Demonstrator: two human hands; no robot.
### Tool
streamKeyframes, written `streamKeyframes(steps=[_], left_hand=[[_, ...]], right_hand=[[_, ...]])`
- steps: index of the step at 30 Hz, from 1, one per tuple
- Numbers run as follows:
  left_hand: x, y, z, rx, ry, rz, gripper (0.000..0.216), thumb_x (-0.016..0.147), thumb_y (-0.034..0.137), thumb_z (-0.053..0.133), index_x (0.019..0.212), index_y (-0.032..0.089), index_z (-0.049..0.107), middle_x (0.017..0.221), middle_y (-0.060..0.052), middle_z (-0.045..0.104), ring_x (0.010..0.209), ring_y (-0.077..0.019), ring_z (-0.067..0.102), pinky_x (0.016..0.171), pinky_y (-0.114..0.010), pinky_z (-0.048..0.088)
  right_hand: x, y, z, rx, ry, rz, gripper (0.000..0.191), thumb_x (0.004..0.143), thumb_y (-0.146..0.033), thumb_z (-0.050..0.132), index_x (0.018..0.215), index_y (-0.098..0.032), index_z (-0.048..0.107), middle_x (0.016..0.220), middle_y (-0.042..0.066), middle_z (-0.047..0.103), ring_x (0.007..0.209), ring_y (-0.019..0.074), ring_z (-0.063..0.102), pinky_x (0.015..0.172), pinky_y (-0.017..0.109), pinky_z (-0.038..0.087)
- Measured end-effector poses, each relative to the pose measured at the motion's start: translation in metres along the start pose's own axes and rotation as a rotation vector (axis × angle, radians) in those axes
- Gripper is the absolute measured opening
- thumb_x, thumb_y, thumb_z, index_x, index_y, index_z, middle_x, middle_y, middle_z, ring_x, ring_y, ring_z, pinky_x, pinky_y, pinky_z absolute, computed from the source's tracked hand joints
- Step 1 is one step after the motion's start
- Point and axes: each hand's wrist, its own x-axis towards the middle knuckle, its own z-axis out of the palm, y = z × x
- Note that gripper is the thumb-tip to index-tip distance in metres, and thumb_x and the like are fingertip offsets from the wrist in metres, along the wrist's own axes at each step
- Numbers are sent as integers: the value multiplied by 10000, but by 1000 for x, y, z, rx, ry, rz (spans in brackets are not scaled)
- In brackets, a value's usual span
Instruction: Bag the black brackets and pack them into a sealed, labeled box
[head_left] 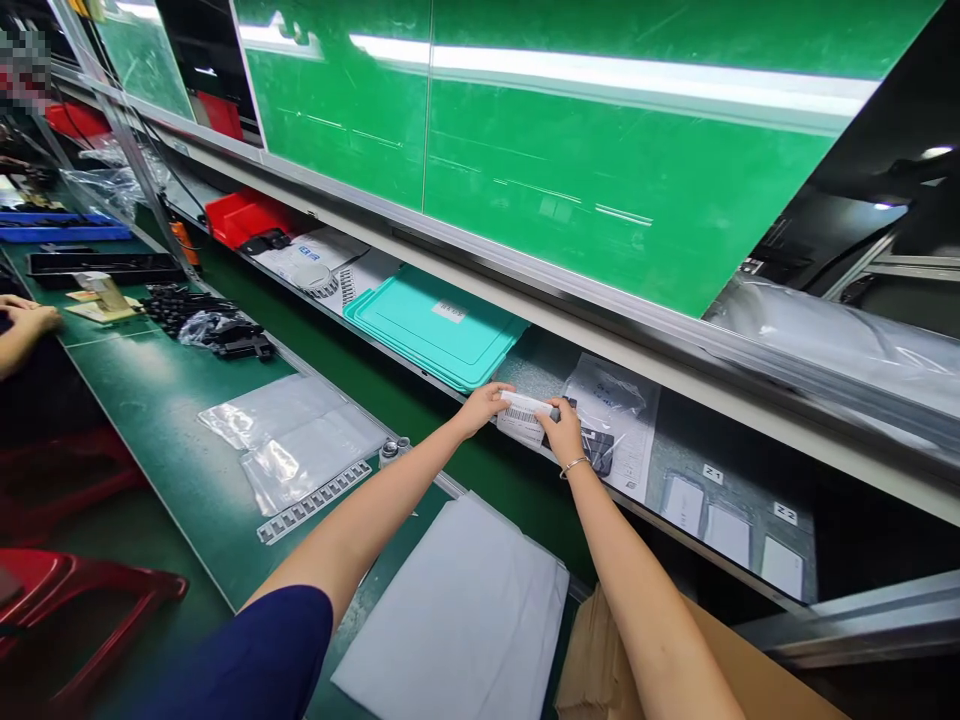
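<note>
Both my arms reach forward to the far shelf. My left hand (486,403) pinches the left end of a small white barcode label strip (526,405). My right hand (564,430), with a thin bracelet on the wrist, grips the strip's right end. Under the strip lies a white label sheet (519,428). A clear plastic bag with dark parts (611,425) rests just right of my right hand. A stack of teal trays (439,325) sits left of my left hand.
Clear bags (296,445) and a strip of small parts (315,503) lie on the green bench. A white foam sheet (465,615) and brown cardboard (739,670) sit near me. Another person's hand (30,320) rests at far left. Red stools (75,600) stand below.
</note>
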Motion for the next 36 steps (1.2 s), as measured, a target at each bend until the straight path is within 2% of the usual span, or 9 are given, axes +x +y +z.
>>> streamKeyframes(steps=[2,7,15,18,21,26,29,31,36], left_hand=[[1,-1,2,6,7,-6,362,693,305,675,1007,129,639,768,-40,677,667,-154,607,628,-258,457],[7,-4,7,15,74,-2,259,706,343,657,854,131,635,757,-43,664,658,-147,584,602,-253,440],[11,-1,8,68,66,3,303,702,408,707,813,129,665,722,-34,663,666,-162,592,605,-261,455],[12,-1,8,86,44,-6,477,819,571,555,855,112,678,744,-68,683,680,-180,616,616,-277,470],[16,0,7,114,22,-16,661,904,655,333,894,95,684,765,-109,703,679,-195,638,611,-290,477],[17,5,7,235,18,15,715,961,597,209,975,79,701,845,-132,724,789,-231,670,685,-313,495],[14,11,6,368,56,62,555,974,503,303,1098,119,684,1133,-127,692,1106,-268,603,893,-324,460],[12,14,5,481,78,71,458,957,446,402,1217,146,630,1281,-120,621,1258,-286,502,1002,-329,393],[2,11,8,777,102,18,579,894,368,550,1403,111,449,1284,-223,556,1226,-394,509,991,-454,398]], right_hand=[[2,2,1,15,14,18,173,827,-374,530,853,-218,600,976,50,689,970,229,597,1048,478,340],[8,5,0,3,6,3,264,833,-409,540,654,-216,554,828,24,687,847,206,610,1091,501,270],[2,-11,-20,-98,-32,-183,156,869,-345,537,816,-244,644,992,44,702,1069,258,561,1155,562,68],[-10,-22,-26,-221,-77,-358,202,910,-280,490,793,-247,651,1080,59,703,1168,263,534,1166,555,38],[-45,-34,-34,-275,-164,-427,255,941,-262,455,810,-254,673,1139,58,701,1213,269,538,1153,601,52],[-152,-52,-65,-173,-336,-430,126,878,-344,596,908,-377,714,1075,1,723,1111,270,619,1155,638,20],[-197,-57,-97,-119,-236,-366,132,838,-387,631,935,-391,720,1113,19,705,1140,307,596,1154,650,-9],[-207,-57,-116,-49,-153,-230,171,859,-430,584,937,-362,720,1149,43,685,1168,319,573,1153,660,23],[-213,-55,-138,198,-66,110,342,916,-516,452,927,-285,703,1185,103,647,1148,309,573,1115,613,266]])
